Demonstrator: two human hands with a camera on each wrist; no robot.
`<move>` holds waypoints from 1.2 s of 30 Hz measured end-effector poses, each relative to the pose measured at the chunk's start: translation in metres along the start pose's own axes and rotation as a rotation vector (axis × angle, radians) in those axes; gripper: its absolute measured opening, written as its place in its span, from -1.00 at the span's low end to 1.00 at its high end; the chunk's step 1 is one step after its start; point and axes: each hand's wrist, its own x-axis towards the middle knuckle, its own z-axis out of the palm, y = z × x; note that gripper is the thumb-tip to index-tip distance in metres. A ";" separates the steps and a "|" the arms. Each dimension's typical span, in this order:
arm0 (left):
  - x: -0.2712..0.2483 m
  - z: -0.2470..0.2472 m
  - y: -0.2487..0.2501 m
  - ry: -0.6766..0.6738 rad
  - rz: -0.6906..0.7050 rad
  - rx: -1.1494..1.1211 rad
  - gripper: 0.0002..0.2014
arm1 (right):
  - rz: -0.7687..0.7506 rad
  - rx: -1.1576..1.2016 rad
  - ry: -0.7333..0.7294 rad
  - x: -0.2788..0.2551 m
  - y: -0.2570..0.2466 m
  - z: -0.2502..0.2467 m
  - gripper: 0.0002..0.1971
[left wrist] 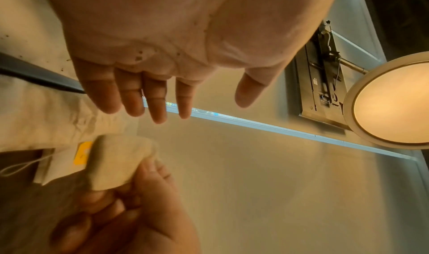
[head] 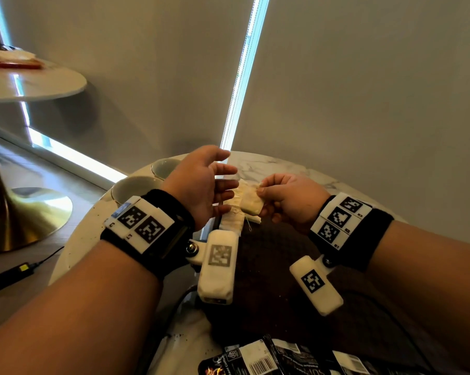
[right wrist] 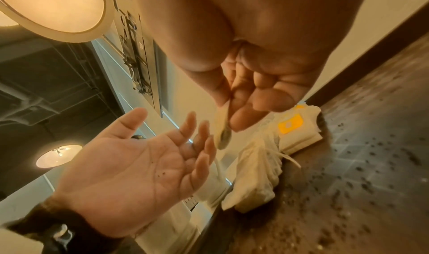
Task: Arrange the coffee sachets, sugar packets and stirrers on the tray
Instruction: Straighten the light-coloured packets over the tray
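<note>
Our right hand (head: 288,197) pinches a small pale cream paper packet (head: 251,204) by one corner between thumb and fingertips, holding it in the air. Our left hand (head: 201,185) is spread flat just beside it, palm turned toward the packet, fingers straight and holding nothing. Below both, a row of similar cream packets (right wrist: 260,170), one with a yellow tag, lies at the far edge of the dark brown crumb-speckled tray (head: 277,280) on the round white marble table (head: 282,163). Black coffee sachets with barcodes (head: 258,358) lie at the tray's near edge. Two white cups (head: 136,185) stand on the table left of our wrist.
</note>
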 end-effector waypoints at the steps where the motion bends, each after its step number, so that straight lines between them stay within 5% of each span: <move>1: 0.000 -0.002 0.000 -0.011 -0.010 0.000 -0.55 | 0.033 -0.019 -0.027 -0.001 0.001 0.002 -0.94; 9: 0.002 -0.005 -0.002 -0.053 -0.077 0.019 -0.42 | 0.135 -0.271 -0.180 0.001 0.000 0.023 -0.94; 22: 0.002 0.002 -0.001 0.046 -0.051 0.048 -0.49 | 0.262 -0.250 -0.124 0.003 -0.003 0.036 -0.90; 28: -0.001 0.005 -0.001 -0.060 -0.203 0.050 -0.50 | 0.277 -0.170 -0.141 0.003 0.001 0.035 -0.87; 36: 0.002 0.005 -0.003 -0.034 -0.264 0.069 -0.46 | 0.207 -0.086 -0.196 -0.007 0.001 0.015 -0.90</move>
